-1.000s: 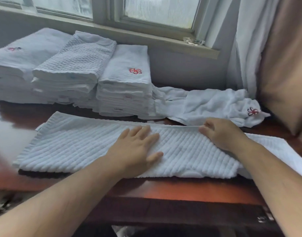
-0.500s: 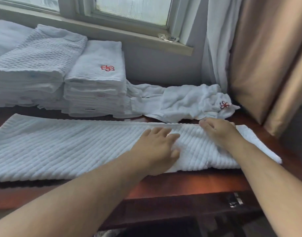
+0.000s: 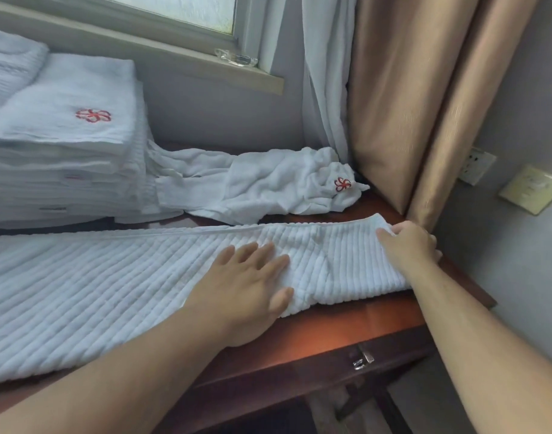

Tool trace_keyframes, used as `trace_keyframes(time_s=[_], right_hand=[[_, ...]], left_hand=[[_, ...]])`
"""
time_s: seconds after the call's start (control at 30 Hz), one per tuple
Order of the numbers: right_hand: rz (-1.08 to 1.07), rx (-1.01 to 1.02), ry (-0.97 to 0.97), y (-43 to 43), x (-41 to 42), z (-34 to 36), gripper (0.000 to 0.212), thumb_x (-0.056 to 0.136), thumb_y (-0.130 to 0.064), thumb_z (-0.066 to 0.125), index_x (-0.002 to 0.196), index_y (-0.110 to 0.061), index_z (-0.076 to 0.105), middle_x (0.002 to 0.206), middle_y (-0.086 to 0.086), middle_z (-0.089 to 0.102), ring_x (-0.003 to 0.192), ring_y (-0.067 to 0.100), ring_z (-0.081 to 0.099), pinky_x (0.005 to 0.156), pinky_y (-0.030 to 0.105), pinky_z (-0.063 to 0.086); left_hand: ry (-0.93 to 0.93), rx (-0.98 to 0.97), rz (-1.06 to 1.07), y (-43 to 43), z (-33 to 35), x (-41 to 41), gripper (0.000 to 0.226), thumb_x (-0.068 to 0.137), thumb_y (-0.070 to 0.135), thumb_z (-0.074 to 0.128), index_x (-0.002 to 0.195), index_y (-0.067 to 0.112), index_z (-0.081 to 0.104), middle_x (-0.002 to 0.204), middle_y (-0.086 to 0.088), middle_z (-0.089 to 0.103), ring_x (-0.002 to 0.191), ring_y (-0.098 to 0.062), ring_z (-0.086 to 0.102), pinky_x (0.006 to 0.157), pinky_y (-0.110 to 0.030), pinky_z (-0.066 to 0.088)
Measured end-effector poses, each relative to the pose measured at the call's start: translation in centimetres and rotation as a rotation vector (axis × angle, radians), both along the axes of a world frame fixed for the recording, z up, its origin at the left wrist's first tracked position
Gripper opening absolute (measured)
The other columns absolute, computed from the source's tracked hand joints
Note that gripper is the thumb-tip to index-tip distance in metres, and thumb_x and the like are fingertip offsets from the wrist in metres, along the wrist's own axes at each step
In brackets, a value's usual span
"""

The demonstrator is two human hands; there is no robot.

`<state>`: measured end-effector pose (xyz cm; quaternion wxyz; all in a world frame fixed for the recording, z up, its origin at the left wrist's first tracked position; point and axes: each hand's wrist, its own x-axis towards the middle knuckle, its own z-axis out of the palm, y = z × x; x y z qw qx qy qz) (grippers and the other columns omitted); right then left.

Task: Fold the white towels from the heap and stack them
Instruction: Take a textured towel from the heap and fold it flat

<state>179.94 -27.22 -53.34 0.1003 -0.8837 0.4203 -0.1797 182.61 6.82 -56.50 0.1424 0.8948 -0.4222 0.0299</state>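
A long ribbed white towel is laid lengthwise along the front of a reddish-brown wooden counter. It is folded into a narrow band whose left end is cut off by the frame. The left grip — a bare hand — is spread flat on the band, fingers straight, holding nothing and only pressing the cloth down. The right grip, also a bare hand, is closed round the towel's right end near the counter's corner, and the hem there is slightly raised.

The step in hand is judged to be the folding of that right end across toward the left. To do it well, the end should be carried over level, the far and near edges matched, and the flat hand used as the crease line so the ribs are not dragged askew.

Behind the band a crumpled heap of white towels is seen, marked with a red flower emblem. To its left stands a tall stack of folded towels bearing the same emblem. Beyond these, a window sill, a white sheer curtain and a tan drape are shown. A wall socket and a switch plate are set in the grey wall at right, and a metal drawer pull is fixed below the counter's edge.
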Motion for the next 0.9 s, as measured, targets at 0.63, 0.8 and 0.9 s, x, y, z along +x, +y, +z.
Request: trace_keyframes(time_s=[0.63,0.8,0.9], right_hand=[[0.012,-0.227,0.024,0.1,2.0,0.3,0.028,0.102,-0.029,0.047,0.119,-0.012,0.06,0.123,0.015,0.062,0.113,0.036,0.058,0.093,0.047,0.048],[0.281,-0.113,0.078,4.2,2.7,1.0,0.057,0.096,-0.055,0.028,0.125,-0.022,0.065,0.137,0.008,0.056,0.126,0.031,0.049,0.104,0.047,0.038],[0.335,0.079,0.318,5.2,1.9,-1.1,0.081,0.091,-0.073,0.016,0.156,-0.028,0.033,0.166,-0.001,0.023,0.153,0.029,0.016,0.122,0.048,0.016]], left_hand=[[0.038,0.021,-0.02,0.6,-0.3,0.4,0.064,0.099,0.062,0.009,0.158,0.039,0.001,0.168,0.011,-0.005,0.153,-0.011,-0.009,0.122,-0.037,-0.009],[0.052,0.019,-0.021,0.5,0.0,0.5,0.062,0.1,0.057,0.008,0.159,0.038,0.002,0.167,0.012,-0.006,0.152,-0.009,-0.009,0.119,-0.035,-0.011],[0.058,0.025,-0.021,0.6,0.0,0.5,0.062,0.1,0.057,0.009,0.159,0.038,0.003,0.168,0.012,-0.005,0.153,-0.009,-0.008,0.12,-0.036,-0.01]])
